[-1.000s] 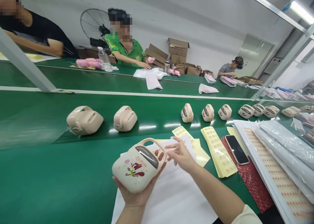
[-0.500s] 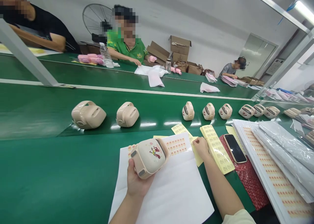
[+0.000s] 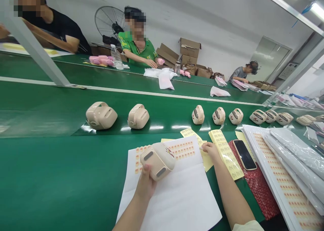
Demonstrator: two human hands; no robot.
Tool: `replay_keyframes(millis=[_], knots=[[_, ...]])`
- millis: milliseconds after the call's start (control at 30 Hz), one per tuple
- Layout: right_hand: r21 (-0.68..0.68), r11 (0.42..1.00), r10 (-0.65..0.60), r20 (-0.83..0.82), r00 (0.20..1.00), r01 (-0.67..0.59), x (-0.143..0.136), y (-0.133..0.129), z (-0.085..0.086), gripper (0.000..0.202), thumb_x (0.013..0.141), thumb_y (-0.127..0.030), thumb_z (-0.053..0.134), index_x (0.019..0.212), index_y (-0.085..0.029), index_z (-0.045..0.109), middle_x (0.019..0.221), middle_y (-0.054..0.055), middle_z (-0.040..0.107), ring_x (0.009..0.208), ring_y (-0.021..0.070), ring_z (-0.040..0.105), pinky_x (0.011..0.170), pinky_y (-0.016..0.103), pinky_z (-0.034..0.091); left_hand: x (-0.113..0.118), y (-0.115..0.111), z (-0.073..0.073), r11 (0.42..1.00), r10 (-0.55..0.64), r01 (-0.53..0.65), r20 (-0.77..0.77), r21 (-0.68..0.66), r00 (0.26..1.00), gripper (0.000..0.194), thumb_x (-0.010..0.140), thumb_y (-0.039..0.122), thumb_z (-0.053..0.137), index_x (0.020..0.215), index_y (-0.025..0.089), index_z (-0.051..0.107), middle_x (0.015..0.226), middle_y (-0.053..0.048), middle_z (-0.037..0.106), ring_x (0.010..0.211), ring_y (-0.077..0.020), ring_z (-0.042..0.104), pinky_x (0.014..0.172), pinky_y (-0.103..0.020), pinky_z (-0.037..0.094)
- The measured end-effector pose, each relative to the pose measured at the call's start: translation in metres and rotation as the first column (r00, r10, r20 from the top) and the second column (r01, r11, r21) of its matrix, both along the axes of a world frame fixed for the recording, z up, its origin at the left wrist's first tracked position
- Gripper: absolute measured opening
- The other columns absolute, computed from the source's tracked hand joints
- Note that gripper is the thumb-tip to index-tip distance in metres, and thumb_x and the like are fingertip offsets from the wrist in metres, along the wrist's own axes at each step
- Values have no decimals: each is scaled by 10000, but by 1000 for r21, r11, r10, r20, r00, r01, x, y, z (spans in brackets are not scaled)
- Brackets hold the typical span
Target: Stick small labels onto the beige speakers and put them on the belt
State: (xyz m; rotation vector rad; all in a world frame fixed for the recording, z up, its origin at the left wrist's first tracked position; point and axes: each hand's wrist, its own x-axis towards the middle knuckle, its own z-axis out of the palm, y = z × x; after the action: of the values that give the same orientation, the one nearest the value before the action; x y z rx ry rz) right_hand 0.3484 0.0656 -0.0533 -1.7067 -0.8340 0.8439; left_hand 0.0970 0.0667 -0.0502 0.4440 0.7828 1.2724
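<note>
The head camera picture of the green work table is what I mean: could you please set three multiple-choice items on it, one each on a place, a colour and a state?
1. Where does the black smartphone lie?
A. on the red patterned pouch
B. on the white sticker sheet
C. on the far belt

2. What colour is the handled plastic case in the left hand?
A. pink
B. beige
C. blue

3. What is the right hand doing?
A. gripping the case
B. resting its fingertips at the yellow label sheets
C. holding the phone

Answers: 1 A, the phone rests on the red pouch. 2 B, the shell is beige like the cases on the belt. 3 B, its fingers meet the yellow sheets' edge, apart from the case.
</note>
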Motion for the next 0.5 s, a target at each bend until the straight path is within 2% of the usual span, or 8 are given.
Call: replay_keyframes(millis=[100,200,333,400,500], knots=[[52,999,-4,-114,993,10,1,-4,16,248,517,-413,617,520,-194,500,591,1,536,601,149,520,601,298,423,3,1,-1,1000,25,-24,-60,18,998,737,453,596,731,1098,283,561,1095,-48,638,1198,-338,423,891,-409,465],[100,995,20,-190,982,-1,-15,-9,37,261,519,-438,633,551,-201,527,636,9,547,649,158,526,619,301,422,5,-1,-1,998,26,-20,-124,53,992,713,501,594,710,1114,270,543,1150,-55,601,1199,-324,421,898,-382,454],[195,971,190,-260,947,-142,-67,-18,59,240,532,-411,672,528,-199,559,772,40,587,788,190,540,678,311,424,9,-4,-2,992,48,-25,-186,123,981,665,586,565,674,1156,269,502,1217,-64,551,1214,-308,407,921,-376,420],[238,952,255,-271,928,-193,-95,-22,62,237,545,-395,692,509,-196,569,832,48,592,857,208,537,711,316,420,11,-6,-3,986,84,-48,-226,161,970,626,620,529,667,1159,260,496,1227,-73,542,1231,-303,386,937,-375,398],[222,954,256,-260,931,-201,-123,-25,58,222,539,-387,719,540,-197,605,879,48,583,848,208,541,698,312,422,12,-7,-4,986,86,-46,-256,159,963,618,639,520,653,1171,257,480,1256,-78,516,1260,-295,346,963,-367,364]])
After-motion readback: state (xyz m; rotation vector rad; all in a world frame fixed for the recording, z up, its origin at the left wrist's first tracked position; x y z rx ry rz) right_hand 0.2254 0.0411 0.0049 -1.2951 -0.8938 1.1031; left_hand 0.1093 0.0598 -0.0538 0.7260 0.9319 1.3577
